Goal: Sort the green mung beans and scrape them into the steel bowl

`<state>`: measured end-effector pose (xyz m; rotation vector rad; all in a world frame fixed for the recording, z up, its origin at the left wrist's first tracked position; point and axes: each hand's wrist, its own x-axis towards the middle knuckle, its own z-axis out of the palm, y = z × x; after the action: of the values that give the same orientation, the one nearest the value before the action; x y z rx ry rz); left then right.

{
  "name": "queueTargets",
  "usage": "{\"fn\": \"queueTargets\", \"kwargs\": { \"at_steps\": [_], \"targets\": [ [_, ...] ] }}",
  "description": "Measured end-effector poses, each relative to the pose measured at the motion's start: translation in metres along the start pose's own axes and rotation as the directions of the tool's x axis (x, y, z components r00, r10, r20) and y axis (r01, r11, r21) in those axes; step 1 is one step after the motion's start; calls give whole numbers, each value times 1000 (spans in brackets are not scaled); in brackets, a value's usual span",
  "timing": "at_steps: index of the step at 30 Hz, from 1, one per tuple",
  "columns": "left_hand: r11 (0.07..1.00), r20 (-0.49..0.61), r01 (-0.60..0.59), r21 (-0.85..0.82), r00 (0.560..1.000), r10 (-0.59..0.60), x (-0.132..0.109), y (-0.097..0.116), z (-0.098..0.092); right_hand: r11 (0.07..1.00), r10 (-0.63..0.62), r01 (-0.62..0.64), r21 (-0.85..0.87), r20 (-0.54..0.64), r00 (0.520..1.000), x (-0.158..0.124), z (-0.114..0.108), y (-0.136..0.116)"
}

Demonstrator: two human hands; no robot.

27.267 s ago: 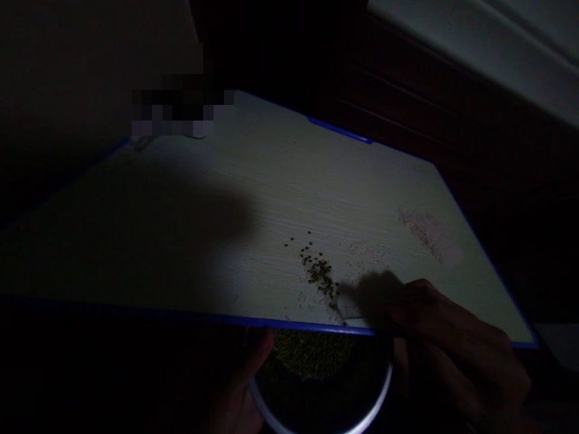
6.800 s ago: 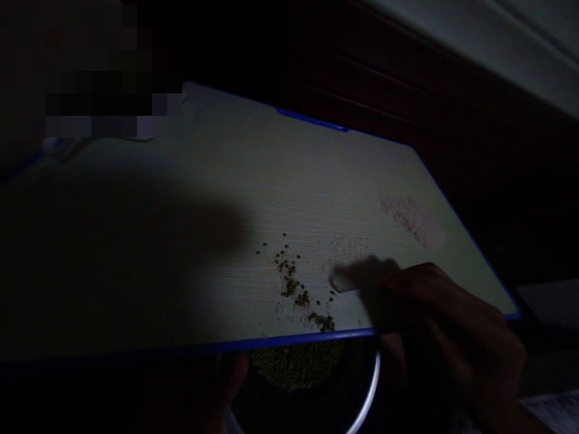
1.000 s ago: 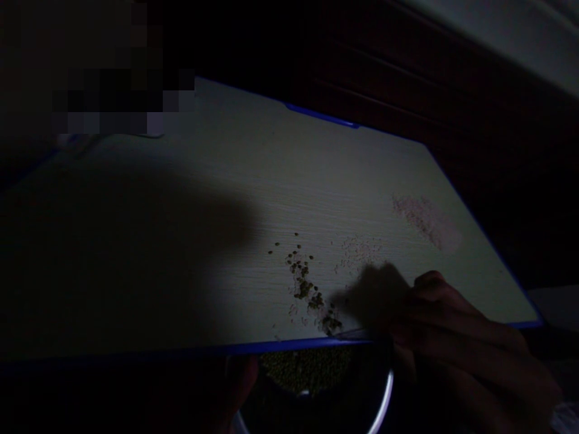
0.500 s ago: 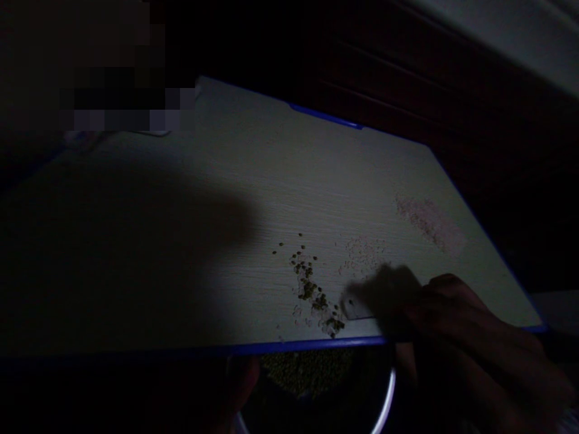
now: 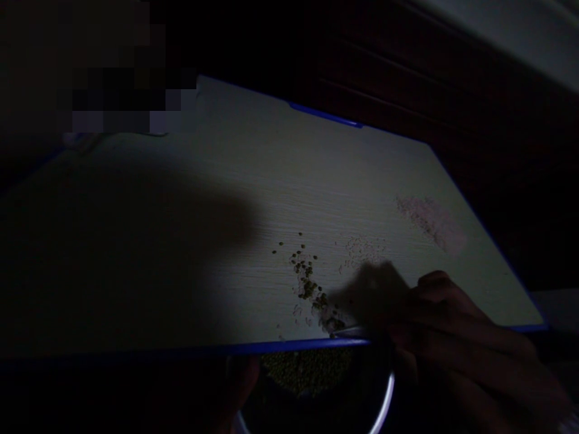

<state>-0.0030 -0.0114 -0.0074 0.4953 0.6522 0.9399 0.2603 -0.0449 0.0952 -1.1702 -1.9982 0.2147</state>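
Note:
A light, wood-grained board with a blue edge (image 5: 280, 181) fills the middle. Green beans (image 5: 308, 288) lie in a loose line running to its near edge, mixed with pale grains. My right hand (image 5: 465, 340) is closed on a thin flat tool (image 5: 350, 332), whose tip touches the beans at that edge; most of the tool is in shadow. Beneath the edge, a metal-rimmed bowl (image 5: 388, 398) contains many green beans (image 5: 312, 369). My left hand (image 5: 244, 386), very dark, grips the bowl's left rim, with only a thumb or finger showing clearly.
Small pale grains (image 5: 362, 250) are scattered right of the beans. A pinkish heap of grains (image 5: 434, 223) lies farther right. At the upper left, something pixelated covers the board's far corner. Dark wooden panelling (image 5: 384, 78) stands behind the board.
My right hand has moved slightly left and toward the near edge. The tool has shifted and turned, so its tip is now at the beans by the edge. My left hand looks unmoved.

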Motion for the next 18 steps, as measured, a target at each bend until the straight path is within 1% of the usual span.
{"fn": "queueTargets", "kwargs": {
  "at_steps": [4,8,10,12,14,16,18],
  "targets": [
    [994,101,107,-28,990,-103,3,8,18,999,-26,25,24,60,998,3,-2,1],
    [975,184,222,-7,959,-217,6,20,24,998,-34,33,49,29,999,5,-4,2],
    [971,194,240,11,952,-238,7,23,25,999,-22,22,27,19,1000,3,-5,2],
    [972,170,233,33,957,-235,7,22,23,1000,-1,1,-13,-5,1000,3,-6,2],
    [977,122,203,61,970,-210,4,17,16,999,0,-1,-36,-30,1000,3,-8,1],
    [982,47,160,97,985,-165,-2,8,1,999,-16,16,-49,1,1000,5,-9,1],
    [984,-50,111,137,993,-105,-10,-3,-18,998,-23,23,-56,15,1000,6,-10,2]
  ]
}}
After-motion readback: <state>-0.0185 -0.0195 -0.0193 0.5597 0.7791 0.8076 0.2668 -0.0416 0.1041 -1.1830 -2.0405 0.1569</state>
